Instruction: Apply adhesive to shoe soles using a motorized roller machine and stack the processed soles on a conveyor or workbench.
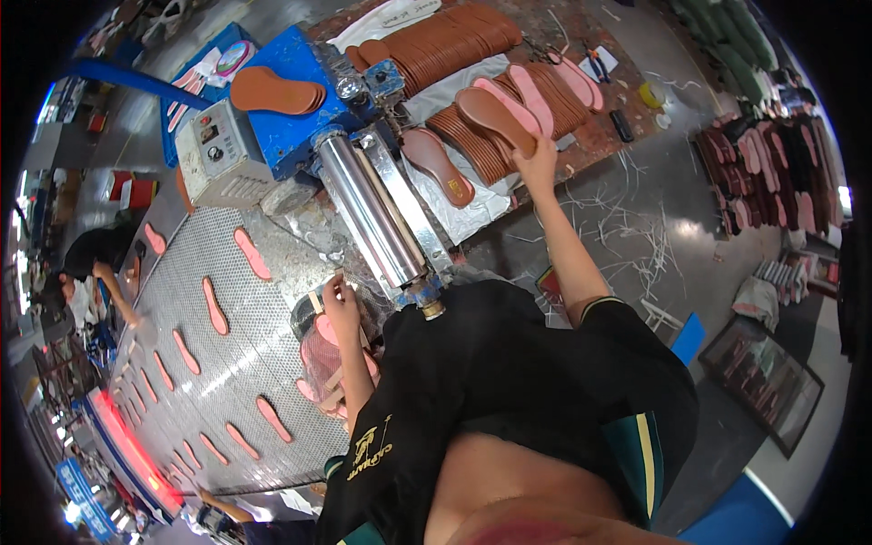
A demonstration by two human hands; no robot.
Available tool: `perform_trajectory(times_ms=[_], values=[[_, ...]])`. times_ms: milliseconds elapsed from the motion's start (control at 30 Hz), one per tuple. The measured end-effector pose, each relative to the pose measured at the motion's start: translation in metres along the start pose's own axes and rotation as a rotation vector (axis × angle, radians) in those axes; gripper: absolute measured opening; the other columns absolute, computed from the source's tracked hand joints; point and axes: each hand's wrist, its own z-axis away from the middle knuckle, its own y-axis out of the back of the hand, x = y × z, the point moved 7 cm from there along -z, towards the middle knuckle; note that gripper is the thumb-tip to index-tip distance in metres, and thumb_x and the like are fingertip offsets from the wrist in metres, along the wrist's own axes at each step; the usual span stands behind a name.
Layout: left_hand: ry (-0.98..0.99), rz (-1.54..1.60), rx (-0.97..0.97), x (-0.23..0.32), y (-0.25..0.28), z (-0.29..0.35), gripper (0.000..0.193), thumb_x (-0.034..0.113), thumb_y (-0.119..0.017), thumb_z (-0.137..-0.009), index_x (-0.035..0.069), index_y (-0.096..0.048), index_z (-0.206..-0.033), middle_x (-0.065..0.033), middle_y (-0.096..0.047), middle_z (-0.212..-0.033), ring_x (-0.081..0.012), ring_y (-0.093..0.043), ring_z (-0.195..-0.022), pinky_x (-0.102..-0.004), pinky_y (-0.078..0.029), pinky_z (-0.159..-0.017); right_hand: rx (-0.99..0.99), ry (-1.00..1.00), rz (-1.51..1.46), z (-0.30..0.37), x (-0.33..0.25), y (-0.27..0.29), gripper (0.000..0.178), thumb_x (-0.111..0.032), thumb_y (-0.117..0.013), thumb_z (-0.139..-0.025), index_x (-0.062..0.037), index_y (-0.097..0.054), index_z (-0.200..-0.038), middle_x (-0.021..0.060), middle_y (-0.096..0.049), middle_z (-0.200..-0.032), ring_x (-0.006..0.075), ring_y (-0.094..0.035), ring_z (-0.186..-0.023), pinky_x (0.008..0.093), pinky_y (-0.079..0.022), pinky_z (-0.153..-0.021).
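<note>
My right hand [538,163] reaches out over the bench and grips the near end of a brown shoe insole [490,113], lifted off a fanned stack of brown and pink insoles [545,91]. My left hand [341,304] is closed on a thin wooden stick [320,302] over a round tub [313,350] holding pink pieces, just left of the roller's near end. Another brown insole [438,163] lies on the metal tray beside the shiny steel roller [368,209].
A blue machine [291,118] carries a pile of brown insoles [272,91]. A mesh conveyor belt [182,272] bears several pink insoles [215,306]. A long row of brown insoles [445,45] lies behind. Another person [91,272] works at left; someone's hand [218,504] reaches in below.
</note>
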Motion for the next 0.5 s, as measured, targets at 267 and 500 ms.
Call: perform_trajectory(times_ms=[267,500], values=[[-0.016,0.164,-0.132,0.084,0.018,-0.044,0.026,0.009,-0.061,-0.086,0.001,-0.061,-0.111,-0.0092,-0.064,-0.105,-0.0168,-0.059,-0.099,-0.0297,-0.047,-0.085,-0.071,-0.05,-0.658,-0.009,-0.057,0.059,0.044,-0.006,-0.065,-0.068,-0.0027,-0.059,-0.112,0.0106,-0.057,-0.109,0.0229,-0.055,-0.104,0.0311,-0.042,-0.093],[-0.356,0.019,-0.397,0.175,0.004,-0.076,0.062,0.008,-0.071,-0.072,0.005,-0.048,-0.13,-0.0141,-0.051,-0.13,-0.0247,-0.05,-0.117,-0.035,-0.042,-0.096,-0.593,0.429,-0.647,0.029,-0.158,0.016,0.042,-0.011,-0.061,-0.067,-0.0029,-0.058,-0.108,0.012,-0.054,-0.115,0.0271,-0.051,-0.111,0.0348,-0.038,-0.098]])
